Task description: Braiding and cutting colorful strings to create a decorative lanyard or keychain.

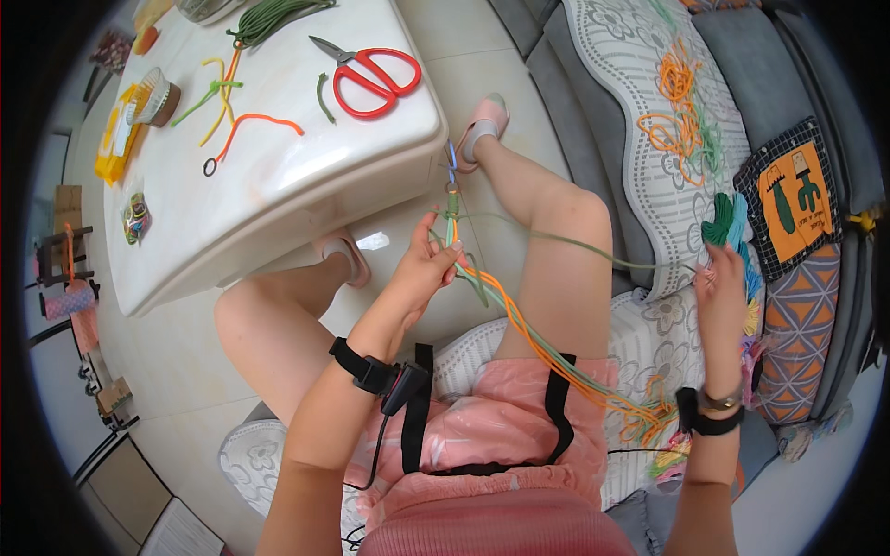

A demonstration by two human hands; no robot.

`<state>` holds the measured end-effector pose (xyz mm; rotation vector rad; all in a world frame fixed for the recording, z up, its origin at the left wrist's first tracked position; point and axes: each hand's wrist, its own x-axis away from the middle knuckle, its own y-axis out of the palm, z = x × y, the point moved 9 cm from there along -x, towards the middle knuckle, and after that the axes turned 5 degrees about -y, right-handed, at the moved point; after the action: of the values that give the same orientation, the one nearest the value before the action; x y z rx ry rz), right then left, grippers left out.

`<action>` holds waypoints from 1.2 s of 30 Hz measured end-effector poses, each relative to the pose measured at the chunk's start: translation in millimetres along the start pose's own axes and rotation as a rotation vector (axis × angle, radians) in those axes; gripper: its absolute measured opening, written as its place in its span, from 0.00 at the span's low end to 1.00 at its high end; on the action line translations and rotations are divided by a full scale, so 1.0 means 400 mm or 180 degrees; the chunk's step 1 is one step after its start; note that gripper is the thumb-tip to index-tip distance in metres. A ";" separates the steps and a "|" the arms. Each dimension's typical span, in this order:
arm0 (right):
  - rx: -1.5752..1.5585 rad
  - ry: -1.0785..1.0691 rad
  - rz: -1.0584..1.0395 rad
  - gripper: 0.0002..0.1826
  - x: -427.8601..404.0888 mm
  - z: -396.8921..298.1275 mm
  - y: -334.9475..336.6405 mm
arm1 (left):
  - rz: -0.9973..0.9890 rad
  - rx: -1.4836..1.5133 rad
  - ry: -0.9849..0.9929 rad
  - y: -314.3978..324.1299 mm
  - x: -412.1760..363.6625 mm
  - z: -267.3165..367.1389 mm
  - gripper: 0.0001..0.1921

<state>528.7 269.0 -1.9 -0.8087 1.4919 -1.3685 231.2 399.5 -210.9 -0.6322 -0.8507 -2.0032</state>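
My left hand (432,264) pinches a bundle of orange and light green cords (518,316) just below a dark green wrapped section (453,203). That section hangs from a ring (452,187) tied by a blue strap (452,158) at the table corner. My right hand (719,285), out to the right over the sofa, grips a dark green cord (584,242) that runs across from the wrapped section. A loop of the same green cord dangles beside my left hand. The bundle trails over my thigh to loose ends (646,417) on the sofa cover.
On the white table (278,187) lie red-handled scissors (375,80), a dark green cord hank (278,17), short cord pieces (250,121) and a yellow packet (118,135). Tangled orange cord (678,104), green and blue skeins (723,215) and a cactus cushion (796,198) rest on the sofa.
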 end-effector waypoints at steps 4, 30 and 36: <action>-0.2314 -0.0688 -0.1026 0.18 -0.096 -0.399 0.173 | -0.0106 0.0153 0.0002 -0.008 -0.003 -0.006 0.33; -0.4192 0.1327 -0.3354 0.17 -0.045 -0.559 0.493 | 0.0031 0.0069 -0.0124 -0.027 -0.024 0.003 0.23; -0.4137 0.1137 -0.3408 0.19 -0.061 -0.596 0.483 | 0.0273 -0.0574 0.0512 -0.016 -0.032 -0.012 0.25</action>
<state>338.7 411.4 -197.6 -2.5418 2.3697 -1.0700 231.9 404.9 -224.9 -0.5885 -0.5427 -2.0358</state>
